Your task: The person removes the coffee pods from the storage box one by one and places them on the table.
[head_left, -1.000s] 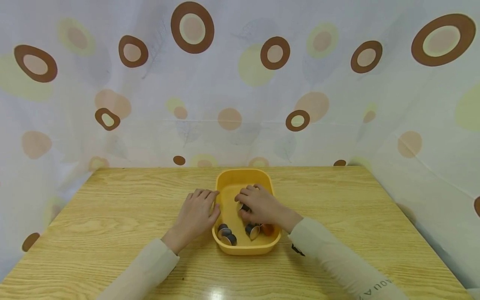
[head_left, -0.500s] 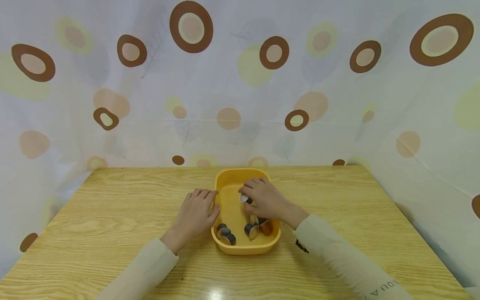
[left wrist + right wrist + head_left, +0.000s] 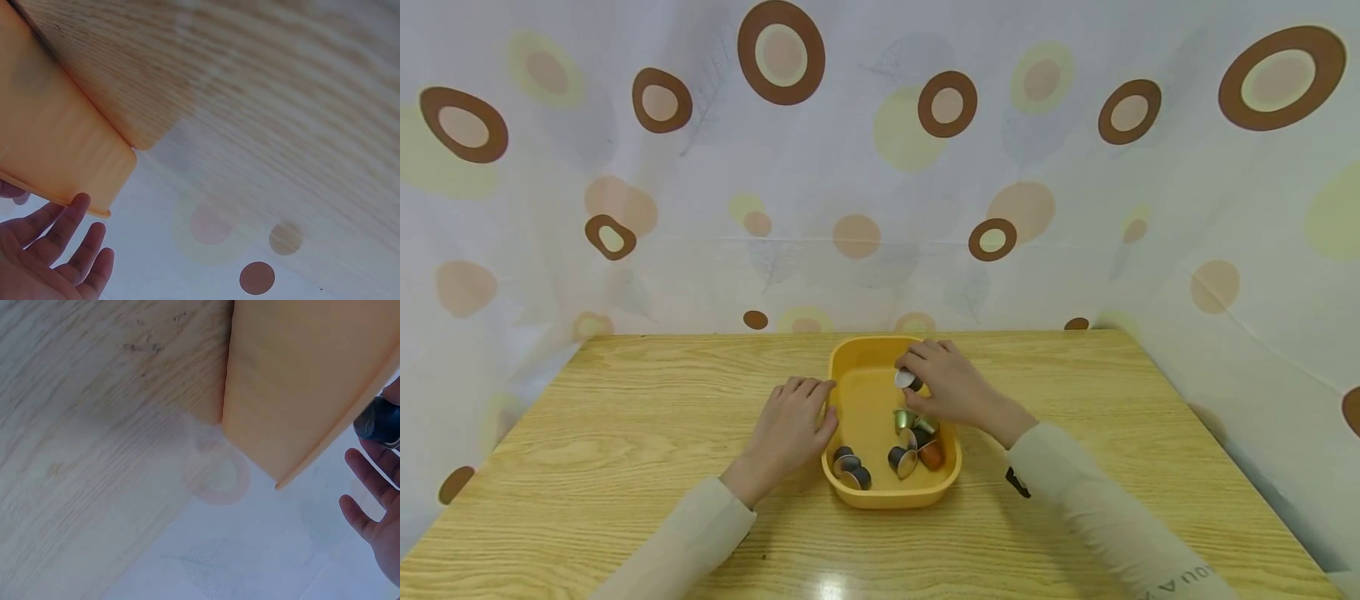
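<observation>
A yellow plastic tub [image 3: 891, 499] stands on the table with several coffee capsules in it. My right hand [image 3: 951, 385] pinches a dark coffee capsule [image 3: 907, 380] over the tub's far right part, its pale lid facing left. That capsule's dark body [image 3: 377, 422] shows between thumb and finger in the right wrist view. My left hand [image 3: 793, 421] touches the tub's left rim, fingers fairly straight, as the left wrist view's fingers [image 3: 79, 206] show. Dark capsules [image 3: 847, 461] lie in the near left corner. Green capsules [image 3: 903, 420], an orange one [image 3: 931, 454] and a dark one [image 3: 902, 460] lie at the right.
The wooden table [image 3: 662, 400] extends to both sides of the tub. Behind it hangs a pale curtain [image 3: 820, 283] with brown and yellow round patterns, which also runs along the sides.
My right hand has risen from the capsules with the dark capsule and moved toward the tub's far right side, uncovering green capsules. My left hand stays at the left rim.
</observation>
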`<state>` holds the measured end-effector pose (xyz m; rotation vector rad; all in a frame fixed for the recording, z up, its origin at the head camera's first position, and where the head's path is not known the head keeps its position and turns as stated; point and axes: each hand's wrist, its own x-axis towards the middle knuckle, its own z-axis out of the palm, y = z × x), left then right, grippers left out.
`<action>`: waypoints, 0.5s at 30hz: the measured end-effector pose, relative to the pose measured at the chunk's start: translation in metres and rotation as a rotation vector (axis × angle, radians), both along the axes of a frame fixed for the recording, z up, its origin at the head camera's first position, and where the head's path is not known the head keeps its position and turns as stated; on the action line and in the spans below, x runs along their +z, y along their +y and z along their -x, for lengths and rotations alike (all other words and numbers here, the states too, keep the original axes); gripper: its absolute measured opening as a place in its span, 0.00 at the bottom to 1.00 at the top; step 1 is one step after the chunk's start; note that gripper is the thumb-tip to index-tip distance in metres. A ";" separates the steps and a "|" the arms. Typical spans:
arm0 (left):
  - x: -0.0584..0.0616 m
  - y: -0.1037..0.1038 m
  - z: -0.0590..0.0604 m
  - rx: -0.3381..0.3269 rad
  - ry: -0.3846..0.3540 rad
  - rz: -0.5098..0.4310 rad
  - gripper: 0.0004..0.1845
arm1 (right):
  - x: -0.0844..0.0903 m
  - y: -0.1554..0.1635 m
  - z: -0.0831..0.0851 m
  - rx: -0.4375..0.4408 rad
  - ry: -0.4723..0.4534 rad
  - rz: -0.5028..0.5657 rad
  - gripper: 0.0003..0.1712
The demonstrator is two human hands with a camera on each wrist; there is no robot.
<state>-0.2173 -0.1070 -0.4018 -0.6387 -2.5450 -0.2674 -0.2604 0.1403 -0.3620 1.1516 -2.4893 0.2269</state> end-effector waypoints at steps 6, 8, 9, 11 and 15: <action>-0.001 0.000 0.000 -0.004 0.005 -0.001 0.17 | 0.005 0.009 0.002 -0.042 -0.017 0.011 0.15; -0.001 0.000 0.000 -0.004 0.010 -0.001 0.17 | 0.007 0.012 0.003 -0.059 -0.026 0.014 0.15; -0.001 0.000 0.000 -0.005 0.012 -0.001 0.17 | 0.007 0.014 0.004 -0.067 -0.028 0.013 0.16; -0.001 -0.001 0.000 -0.007 0.018 -0.001 0.17 | 0.008 0.017 0.005 -0.082 -0.035 0.020 0.17; -0.001 -0.001 0.000 -0.009 0.020 0.003 0.17 | 0.009 0.025 0.006 -0.113 -0.048 0.032 0.18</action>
